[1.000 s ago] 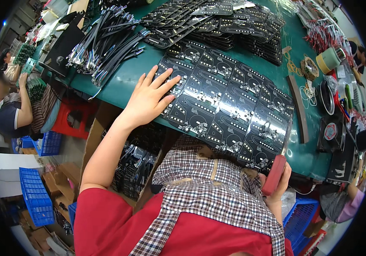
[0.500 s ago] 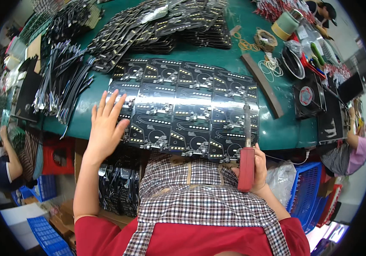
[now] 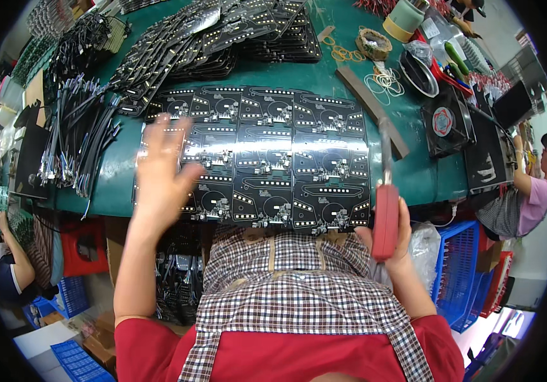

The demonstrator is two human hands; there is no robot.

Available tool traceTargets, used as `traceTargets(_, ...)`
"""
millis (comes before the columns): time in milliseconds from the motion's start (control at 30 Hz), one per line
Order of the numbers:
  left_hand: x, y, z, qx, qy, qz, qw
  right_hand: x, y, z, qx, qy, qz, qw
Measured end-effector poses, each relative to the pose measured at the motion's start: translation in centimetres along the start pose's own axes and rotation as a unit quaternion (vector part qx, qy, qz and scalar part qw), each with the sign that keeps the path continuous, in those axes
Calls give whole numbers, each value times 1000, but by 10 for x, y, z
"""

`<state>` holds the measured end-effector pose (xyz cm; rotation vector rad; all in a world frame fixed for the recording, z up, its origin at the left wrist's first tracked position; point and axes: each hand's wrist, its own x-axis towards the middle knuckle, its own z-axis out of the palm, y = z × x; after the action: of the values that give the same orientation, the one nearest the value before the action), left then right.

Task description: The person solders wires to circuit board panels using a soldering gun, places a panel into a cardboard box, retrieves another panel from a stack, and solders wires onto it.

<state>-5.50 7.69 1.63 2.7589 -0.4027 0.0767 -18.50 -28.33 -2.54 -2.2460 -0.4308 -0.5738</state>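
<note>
A panel of black circuit boards (image 3: 264, 153), with rows of small pale parts and metal fittings, lies on the green table (image 3: 423, 181) before me. My left hand (image 3: 162, 162) is over the panel's left end, fingers spread and smeared by motion; whether it touches the boards I cannot tell. Beside the right end, my right hand (image 3: 403, 232) grips a red-handled tool (image 3: 385, 219). Its long metal shaft points away from me, just off the panel's right edge. The tool's exact kind is unclear, and its handle hides part of the fingers.
Stacked black boards (image 3: 213, 41) fill the far side, with bundled cables (image 3: 76, 134) at left. Right of the panel are a dark bar (image 3: 372, 111), a coil of white cord (image 3: 385, 83) and a black fan (image 3: 445, 124). A blue crate (image 3: 455, 274) stands below the table at right.
The red-handled tool has moved right and away from me, from over the panel's right end to beside it. My left hand has shifted slightly inward over the boards. The whole view has shifted somewhat.
</note>
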Motion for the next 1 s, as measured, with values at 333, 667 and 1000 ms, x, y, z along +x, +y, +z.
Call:
traceTargets(333,-1,-57,16,50,23,-14,998,3,23,-11,-65,-106,-109,986)
traceTargets(667,9,-39,11,24,-31,39,998,-36,-7,-9,-106,-79,-59,989)
traceTargets(1000,27,12,-8,81,-29,79,993,-16,-12,-30,-93,26,-29,995)
